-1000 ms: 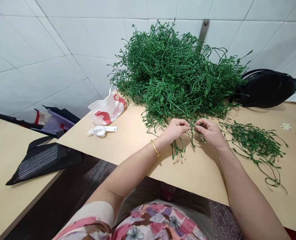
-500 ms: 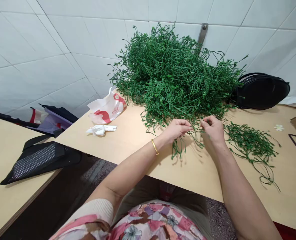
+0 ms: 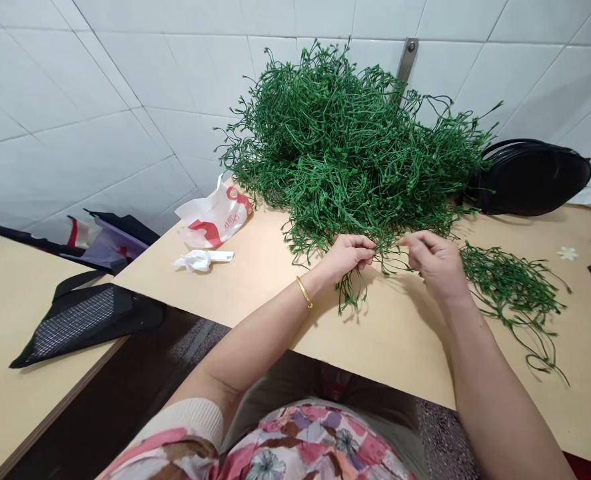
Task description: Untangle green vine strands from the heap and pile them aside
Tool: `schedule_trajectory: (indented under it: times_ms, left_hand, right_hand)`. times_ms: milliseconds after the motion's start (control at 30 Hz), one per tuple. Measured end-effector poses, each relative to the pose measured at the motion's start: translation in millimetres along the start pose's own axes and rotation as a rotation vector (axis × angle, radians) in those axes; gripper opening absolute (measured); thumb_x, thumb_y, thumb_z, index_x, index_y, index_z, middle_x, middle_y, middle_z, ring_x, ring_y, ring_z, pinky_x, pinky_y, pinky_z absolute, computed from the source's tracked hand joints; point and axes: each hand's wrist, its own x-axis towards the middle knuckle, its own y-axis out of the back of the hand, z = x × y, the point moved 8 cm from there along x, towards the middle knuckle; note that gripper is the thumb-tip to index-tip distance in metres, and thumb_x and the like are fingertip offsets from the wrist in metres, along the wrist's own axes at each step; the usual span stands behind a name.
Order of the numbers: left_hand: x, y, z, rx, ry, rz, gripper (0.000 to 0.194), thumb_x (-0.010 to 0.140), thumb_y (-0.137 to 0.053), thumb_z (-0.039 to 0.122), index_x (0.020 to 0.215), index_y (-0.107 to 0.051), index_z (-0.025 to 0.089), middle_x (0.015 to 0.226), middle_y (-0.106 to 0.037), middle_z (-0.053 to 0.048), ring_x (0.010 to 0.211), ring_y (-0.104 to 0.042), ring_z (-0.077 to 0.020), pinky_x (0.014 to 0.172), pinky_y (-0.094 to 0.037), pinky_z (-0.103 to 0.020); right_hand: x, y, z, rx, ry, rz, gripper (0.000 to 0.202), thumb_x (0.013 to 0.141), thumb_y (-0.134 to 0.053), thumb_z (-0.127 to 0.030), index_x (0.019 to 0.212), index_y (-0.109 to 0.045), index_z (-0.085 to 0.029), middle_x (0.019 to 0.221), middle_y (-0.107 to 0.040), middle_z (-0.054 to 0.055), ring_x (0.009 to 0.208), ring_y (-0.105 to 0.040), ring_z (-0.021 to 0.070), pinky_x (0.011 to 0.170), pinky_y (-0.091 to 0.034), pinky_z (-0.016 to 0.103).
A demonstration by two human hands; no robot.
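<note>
A big tangled heap of thin green artificial stems with small bud-like tips lies against the wall. In front of it my left hand is closed in a pinch on several green stems, whose ends hang below the fingers. My right hand is closed too, its fingertips at the end of stems that stretch across from the left hand. What exactly lies between the right fingers is small and partly hidden. A smaller loose pile of green stems rests on the table just right of my right hand.
On the wooden table lie a red and white paper bag and a crumpled white tissue. A black bag stands at the right near a small white flower. A black mesh item lies on the left table.
My right hand has moved to the right, away from my left hand, with stems stretched between them. My left hand has shifted slightly left. The view has turned a little.
</note>
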Motion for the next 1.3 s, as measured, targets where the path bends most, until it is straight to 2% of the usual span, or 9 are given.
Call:
schedule_trajectory:
  times_ms: [167,300,467,633,767,900,1033,1167,1300]
  left_hand:
    - [-1.6,-0.7,4.5,-0.012,-0.025,-0.007,0.008,0.062,-0.06,0.01,0.068,-0.056,0.011,0.047,-0.051,0.004,0.04,-0.038,-0.0032,0.045,-0.028,-0.019]
    - [-2.6,-3.4,3.5,0.008,-0.017,-0.03,0.01,0.061,-0.063,0.015,0.067,-0.056,0.012,0.049,-0.05,0.004,0.043,-0.038,-0.0034,0.047,-0.027,-0.02]
    - [-2.9,0.2,3.7,0.106,-0.005,-0.005,0.011,0.06,-0.063,0.019,0.063,-0.055,0.013,0.048,-0.043,0.006,0.046,-0.035,-0.0035,0.047,-0.022,-0.02]
    - [-2.6,1.8,4.7,0.182,0.004,-0.036,0.014,0.058,-0.065,0.024,0.061,-0.055,0.014,0.047,-0.04,0.007,0.046,-0.03,-0.0034,0.048,-0.018,-0.022]
    - [-2.2,0.8,4.3,0.204,-0.008,-0.044,0.015,0.057,-0.066,0.025,0.059,-0.056,0.013,0.046,-0.04,0.007,0.045,-0.028,-0.0031,0.047,-0.017,-0.022]
    - [-3.9,-1.7,2.1,0.163,0.025,-0.053,0.016,0.059,-0.066,0.026,0.059,-0.057,0.013,0.045,-0.04,0.006,0.042,-0.027,-0.0027,0.046,-0.015,-0.023]
    - [-7.2,-6.1,3.4,0.164,0.054,-0.091,0.016,0.064,-0.063,0.026,0.06,-0.056,0.013,0.043,-0.039,0.006,0.04,-0.027,-0.0028,0.044,-0.014,-0.023]
    - [-5.8,-5.3,4.1,0.212,0.028,-0.074,0.015,0.065,-0.061,0.025,0.059,-0.055,0.013,0.043,-0.04,0.005,0.041,-0.03,-0.0032,0.045,-0.018,-0.022]
    - [-0.6,2.0,2.6,0.313,-0.038,-0.003,0.015,0.065,-0.06,0.023,0.057,-0.053,0.013,0.044,-0.039,0.006,0.044,-0.029,-0.0035,0.047,-0.02,-0.021]
  right_hand:
    - [-5.1,-24.2,8.1,-0.221,-0.056,-0.163,0.029,0.07,-0.065,-0.041,0.084,-0.067,-0.016,0.052,-0.041,-0.005,0.048,-0.032,0.0085,0.047,-0.025,0.025]
    - [-4.3,-26.3,13.8,-0.171,-0.087,-0.175,0.022,0.067,-0.066,-0.036,0.078,-0.063,-0.018,0.051,-0.04,-0.006,0.048,-0.032,0.0083,0.046,-0.025,0.024]
    - [-4.8,-23.9,23.3,-0.041,-0.193,-0.232,0.023,0.062,-0.069,-0.032,0.079,-0.062,-0.019,0.06,-0.049,-0.004,0.051,-0.038,0.0078,0.047,-0.027,0.023]
    - [-6.0,-21.9,30.2,0.029,-0.278,-0.254,0.024,0.065,-0.064,-0.035,0.082,-0.065,-0.017,0.044,-0.032,-0.009,0.042,-0.026,0.0062,0.042,-0.017,0.023]
    - [-8.6,-30.6,28.0,0.062,-0.293,-0.305,0.028,0.066,-0.065,-0.039,0.084,-0.064,-0.017,0.048,-0.035,-0.008,0.044,-0.027,0.0061,0.042,-0.018,0.023]
    - [-11.1,-42.2,18.4,-0.022,-0.197,-0.401,0.028,0.067,-0.068,-0.042,0.08,-0.062,-0.018,0.059,-0.043,-0.005,0.048,-0.03,0.006,0.044,-0.02,0.023]
    - [-9.3,-42.4,18.7,-0.1,-0.151,-0.429,0.029,0.07,-0.064,-0.046,0.066,-0.058,-0.018,0.053,-0.036,-0.006,0.048,-0.027,0.0067,0.044,-0.019,0.024]
    - [-6.6,-41.1,23.4,-0.163,-0.124,-0.444,0.031,0.078,-0.055,-0.047,0.067,-0.057,-0.019,0.051,-0.034,-0.006,0.047,-0.028,0.0085,0.045,-0.021,0.024]
    - [-3.8,-40.5,12.2,-0.489,0.197,-0.374,0.02,0.084,-0.047,-0.032,0.073,-0.058,-0.019,0.065,-0.049,0.001,0.062,-0.043,0.0139,0.058,-0.032,0.027]
